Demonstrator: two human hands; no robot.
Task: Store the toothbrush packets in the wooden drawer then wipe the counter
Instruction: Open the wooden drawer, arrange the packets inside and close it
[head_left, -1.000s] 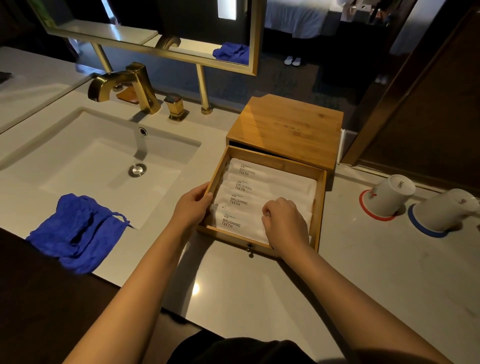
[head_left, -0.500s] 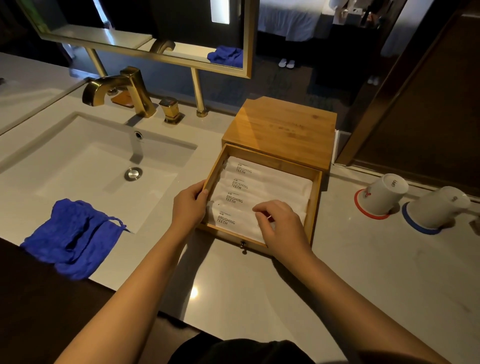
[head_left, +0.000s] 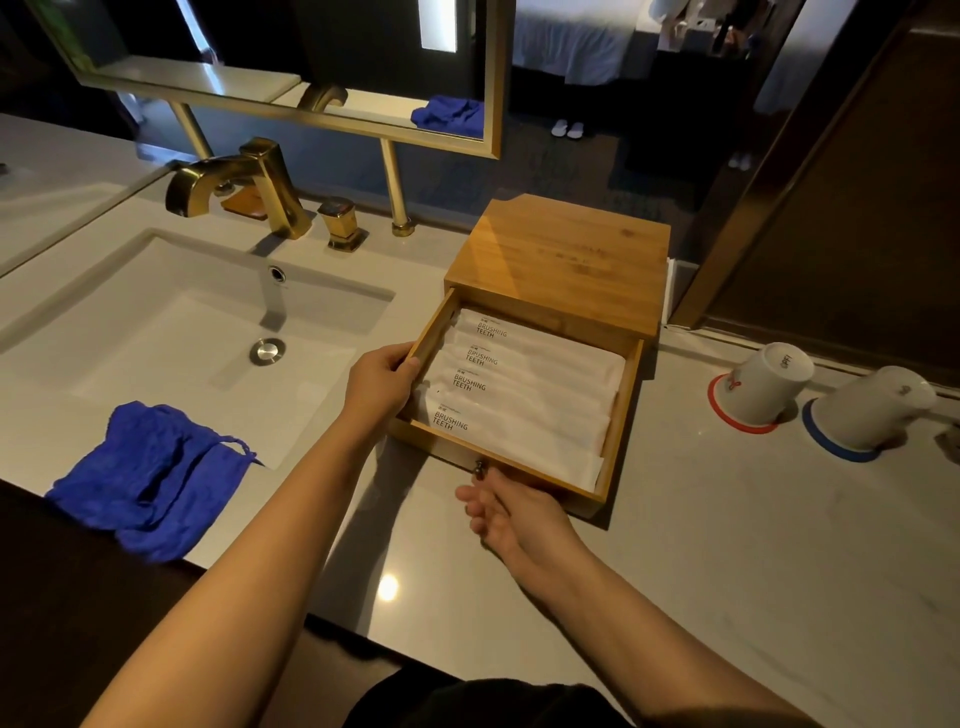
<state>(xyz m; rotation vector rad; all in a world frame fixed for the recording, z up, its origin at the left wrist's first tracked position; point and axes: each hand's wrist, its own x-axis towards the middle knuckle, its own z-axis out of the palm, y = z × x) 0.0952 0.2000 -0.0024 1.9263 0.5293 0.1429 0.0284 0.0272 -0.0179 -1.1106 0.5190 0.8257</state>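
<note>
Left hand (head_left: 382, 384) clamped on the left wall of the pulled-out wooden drawer (head_left: 618, 415), thumb over the rim; right hand (head_left: 511, 512) loose and empty, fingers apart, palm turned up just under the small knob (head_left: 478, 467) on the drawer front. Four toothbrush packets (head_left: 524, 387) lying flat inside, overlapped in a row, printed ends to the left — none seen out on the counter (head_left: 727, 545). Storing looks done; closing seems the step in hand. Next: pinch the knob or press the front panel, push straight back under the wooden box (head_left: 561, 260), keeping the left fingers clear. Then over to the blue cloth (head_left: 150, 475) bunched beside the sink (head_left: 171, 322) for the wipe — around the two upturned cups (head_left: 831, 397) on their coasters.
</note>
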